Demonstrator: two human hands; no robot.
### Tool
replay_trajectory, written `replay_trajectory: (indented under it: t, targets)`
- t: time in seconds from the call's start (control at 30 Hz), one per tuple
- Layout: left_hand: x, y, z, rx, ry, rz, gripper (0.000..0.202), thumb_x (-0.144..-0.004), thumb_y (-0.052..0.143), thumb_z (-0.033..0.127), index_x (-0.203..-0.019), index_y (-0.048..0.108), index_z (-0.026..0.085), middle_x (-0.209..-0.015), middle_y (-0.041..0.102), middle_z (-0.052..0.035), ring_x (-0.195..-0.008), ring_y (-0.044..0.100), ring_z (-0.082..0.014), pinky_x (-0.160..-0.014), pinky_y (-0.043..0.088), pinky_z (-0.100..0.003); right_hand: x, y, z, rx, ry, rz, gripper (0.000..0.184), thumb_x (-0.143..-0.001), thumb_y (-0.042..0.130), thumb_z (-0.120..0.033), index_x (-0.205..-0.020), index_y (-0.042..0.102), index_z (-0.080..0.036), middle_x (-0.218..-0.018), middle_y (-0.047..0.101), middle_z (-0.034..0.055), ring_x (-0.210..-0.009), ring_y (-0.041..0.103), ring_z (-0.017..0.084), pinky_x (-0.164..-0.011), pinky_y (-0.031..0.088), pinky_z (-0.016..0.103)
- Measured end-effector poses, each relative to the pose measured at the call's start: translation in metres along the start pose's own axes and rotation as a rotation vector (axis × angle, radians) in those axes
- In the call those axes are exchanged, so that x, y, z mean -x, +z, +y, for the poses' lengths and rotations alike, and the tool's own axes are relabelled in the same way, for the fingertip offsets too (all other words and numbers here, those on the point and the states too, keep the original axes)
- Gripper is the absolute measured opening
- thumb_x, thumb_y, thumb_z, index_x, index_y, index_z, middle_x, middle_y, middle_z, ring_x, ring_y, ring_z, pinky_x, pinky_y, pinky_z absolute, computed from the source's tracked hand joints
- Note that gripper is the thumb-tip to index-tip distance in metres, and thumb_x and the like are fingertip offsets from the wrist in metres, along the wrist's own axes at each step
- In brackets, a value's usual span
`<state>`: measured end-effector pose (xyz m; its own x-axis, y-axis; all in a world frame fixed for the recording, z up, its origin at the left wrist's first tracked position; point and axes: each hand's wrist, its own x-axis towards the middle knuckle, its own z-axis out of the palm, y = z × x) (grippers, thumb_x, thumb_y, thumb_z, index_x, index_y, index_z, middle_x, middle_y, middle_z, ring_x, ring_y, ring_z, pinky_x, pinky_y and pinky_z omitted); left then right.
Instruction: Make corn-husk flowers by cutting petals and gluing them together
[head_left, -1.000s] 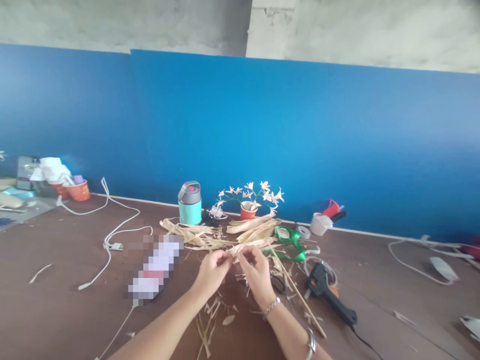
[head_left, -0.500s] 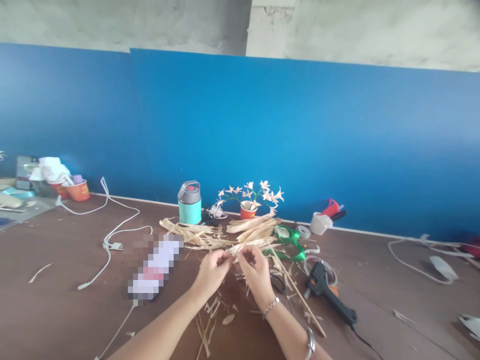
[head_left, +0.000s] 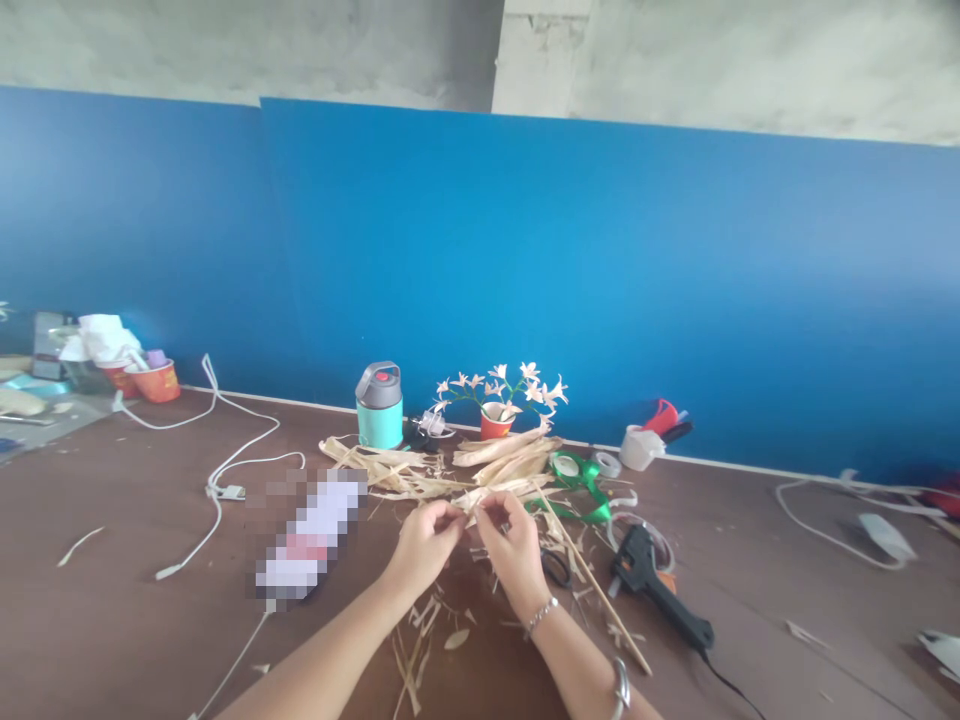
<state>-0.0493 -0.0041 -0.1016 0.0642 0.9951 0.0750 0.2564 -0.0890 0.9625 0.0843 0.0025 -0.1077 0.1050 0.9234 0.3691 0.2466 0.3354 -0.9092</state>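
Note:
My left hand (head_left: 429, 540) and my right hand (head_left: 511, 540) meet over the middle of the table, fingertips pinched close together. Between them is a small pale piece of dried husk (head_left: 470, 515), mostly hidden by the fingers. Just beyond the hands lie dried corn husks (head_left: 517, 462) in loose piles. Cut scraps (head_left: 457, 638) are strewn beneath and in front of the hands. Scissors with black handles (head_left: 556, 568) lie beside my right wrist, partly covered. A thin stick (head_left: 592, 575) slants to the right of them.
A black glue gun (head_left: 660, 585) lies at right, near green ribbon (head_left: 592, 495) and a white cup (head_left: 641, 448). Behind stand a turquoise flask (head_left: 379, 420) and husk flowers (head_left: 532, 385) in a red cup (head_left: 495, 426). White cables (head_left: 225, 470) and a pixelated object (head_left: 311, 540) lie left.

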Motion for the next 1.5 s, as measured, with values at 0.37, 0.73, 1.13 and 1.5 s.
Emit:
replay_trajectory:
  t: [0.37, 0.73, 1.13, 1.5]
  targets:
    - [-0.005, -0.003, -0.004, 0.076, 0.017, -0.082, 0.03, -0.077, 0.051, 0.044, -0.077, 0.061, 0.015, -0.062, 0.061, -0.0001, -0.037, 0.042, -0.0082, -0.04, 0.032, -0.021, -0.006, -0.007, 0.003, -0.203, 0.106, -0.01, 0.027, -0.077, 0.056, -0.042, -0.085, 0.064, -0.017, -0.077, 0.063, 0.0042, -0.073, 0.057, 0.018, -0.066, 0.047, 0.027]
    - [-0.006, -0.008, -0.003, -0.021, 0.127, -0.07, 0.025, -0.078, 0.052, 0.037, -0.072, 0.064, 0.016, -0.068, 0.066, -0.002, -0.063, 0.058, -0.0158, -0.059, 0.042, -0.024, -0.007, -0.006, 0.006, -0.308, 0.082, -0.132, 0.016, -0.073, 0.063, -0.033, -0.073, 0.062, -0.017, -0.071, 0.062, 0.003, -0.063, 0.054, 0.014, -0.061, 0.046, 0.026]
    - [-0.004, -0.009, -0.002, -0.131, 0.204, 0.063, 0.018, -0.075, 0.057, 0.035, -0.078, 0.065, 0.02, -0.081, 0.068, -0.0029, -0.078, 0.061, -0.0198, -0.067, 0.045, -0.026, -0.009, -0.003, 0.01, -0.345, 0.049, -0.167, 0.01, -0.074, 0.063, -0.029, -0.073, 0.063, -0.019, -0.071, 0.062, 0.0008, -0.068, 0.056, 0.014, -0.067, 0.045, 0.026]
    - [-0.005, -0.008, 0.001, -0.08, 0.216, 0.063, 0.017, -0.073, 0.058, 0.033, -0.069, 0.065, 0.019, -0.075, 0.066, -0.0036, -0.074, 0.06, -0.0193, -0.065, 0.044, -0.026, -0.007, -0.003, 0.01, -0.317, 0.039, -0.158, 0.013, -0.074, 0.063, -0.031, -0.073, 0.063, -0.018, -0.073, 0.062, 0.0022, -0.069, 0.056, 0.015, -0.067, 0.046, 0.026]
